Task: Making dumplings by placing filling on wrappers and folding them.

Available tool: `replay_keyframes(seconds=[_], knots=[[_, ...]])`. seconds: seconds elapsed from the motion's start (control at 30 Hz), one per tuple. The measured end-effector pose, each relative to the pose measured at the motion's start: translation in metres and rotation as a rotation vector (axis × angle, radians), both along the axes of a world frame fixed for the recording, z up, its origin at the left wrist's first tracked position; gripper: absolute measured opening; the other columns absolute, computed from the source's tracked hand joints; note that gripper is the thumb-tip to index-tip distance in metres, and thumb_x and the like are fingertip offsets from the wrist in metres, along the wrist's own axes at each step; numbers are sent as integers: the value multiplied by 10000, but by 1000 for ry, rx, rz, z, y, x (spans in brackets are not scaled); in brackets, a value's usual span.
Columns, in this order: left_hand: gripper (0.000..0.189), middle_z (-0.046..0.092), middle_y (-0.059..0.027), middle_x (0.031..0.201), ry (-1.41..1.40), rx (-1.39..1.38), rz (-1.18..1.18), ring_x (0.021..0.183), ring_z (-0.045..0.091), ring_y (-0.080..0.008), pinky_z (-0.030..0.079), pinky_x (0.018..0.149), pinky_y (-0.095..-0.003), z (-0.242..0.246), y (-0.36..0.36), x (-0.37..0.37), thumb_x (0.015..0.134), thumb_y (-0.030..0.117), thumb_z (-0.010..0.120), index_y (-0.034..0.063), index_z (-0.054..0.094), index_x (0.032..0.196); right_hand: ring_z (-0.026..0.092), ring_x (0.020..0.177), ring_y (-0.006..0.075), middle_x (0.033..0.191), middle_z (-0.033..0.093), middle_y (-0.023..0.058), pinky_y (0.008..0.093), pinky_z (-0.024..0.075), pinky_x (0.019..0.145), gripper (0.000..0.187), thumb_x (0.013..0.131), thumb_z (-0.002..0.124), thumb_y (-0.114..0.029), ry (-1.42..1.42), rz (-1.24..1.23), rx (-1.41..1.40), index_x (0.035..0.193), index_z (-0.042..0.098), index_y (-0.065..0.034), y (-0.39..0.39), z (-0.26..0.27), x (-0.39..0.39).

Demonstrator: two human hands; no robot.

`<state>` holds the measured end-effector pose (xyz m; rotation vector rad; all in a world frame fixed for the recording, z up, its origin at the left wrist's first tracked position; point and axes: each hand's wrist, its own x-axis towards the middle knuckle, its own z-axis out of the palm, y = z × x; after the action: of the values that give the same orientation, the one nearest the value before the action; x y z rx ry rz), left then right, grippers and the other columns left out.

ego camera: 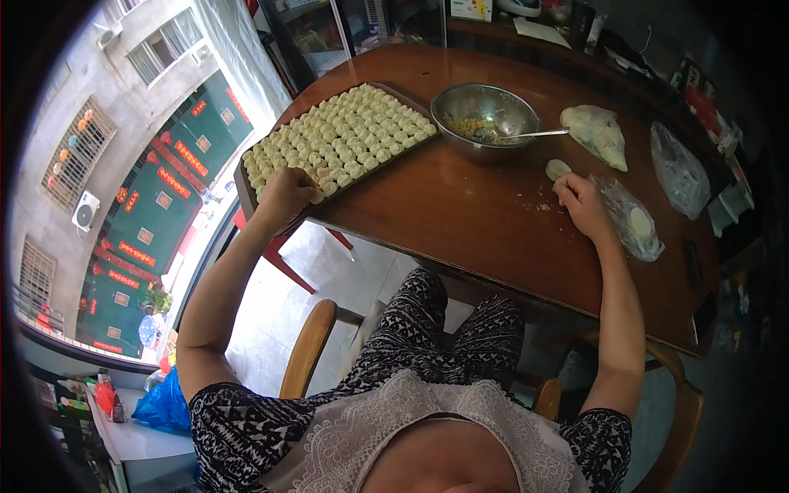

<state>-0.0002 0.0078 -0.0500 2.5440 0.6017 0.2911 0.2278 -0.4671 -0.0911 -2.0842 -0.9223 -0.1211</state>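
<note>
A dark tray (241,179) on the left of the table carries tight rows of pale pleated dumplings (342,132). At its near edge, my left hand (285,196) has its fingertips on one dumpling (317,197). Across the table, my right hand (580,202) pinches the near edge of a round dough wrapper (558,169). Between the hands, farther back, stands a steel bowl (453,98) with crumbly yellowish filling (468,126) low inside. A metal spoon (542,133) rests in it, its handle over the right rim.
A bag of pale dough pieces (595,132) lies beyond my right hand. Nearby are a clear bag (622,215) with a pale round piece and another clear plastic bag (678,172). Crumbs (542,206) dot the wooden table (431,203). A red stool (286,262) stands below the tray.
</note>
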Motion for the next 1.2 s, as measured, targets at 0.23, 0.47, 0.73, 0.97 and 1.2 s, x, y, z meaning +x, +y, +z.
replay_keyframes(seconds=[0.23,0.47,0.73,0.97,1.2], knots=[[138,705,-138,740,3,-35,-33,692,679,-229,525,689,-366,-2,1,0,755,109,716,-5,734,832,498,616,108,645,546,23,299,415,584,206,971,590,-160,-4,1,15,838,578,-3,-1,-2,0],[133,685,-153,732,19,146,-102,672,666,-257,510,674,-387,2,-6,2,820,77,660,-31,719,870,499,631,92,672,545,5,280,417,595,162,962,584,-129,30,-1,-9,852,588,-10,-2,-3,1],[163,666,-231,783,-322,235,-337,772,663,-406,521,716,-464,18,-97,15,877,152,648,-4,693,864,550,607,145,683,607,71,316,444,591,163,949,604,-151,-6,-30,-1,890,621,0,-2,2,-2],[124,645,-186,830,-327,168,-632,708,645,-339,509,633,-393,-11,-171,60,859,114,665,12,694,923,554,650,120,691,587,33,296,453,621,134,955,588,-114,-49,-41,7,883,596,-2,-5,2,2],[117,644,-168,866,-321,217,-752,769,644,-381,532,672,-458,-20,-232,86,869,125,636,24,682,905,569,650,133,693,599,49,306,461,626,107,952,590,-101,-136,-49,107,903,596,-6,-6,3,7]])
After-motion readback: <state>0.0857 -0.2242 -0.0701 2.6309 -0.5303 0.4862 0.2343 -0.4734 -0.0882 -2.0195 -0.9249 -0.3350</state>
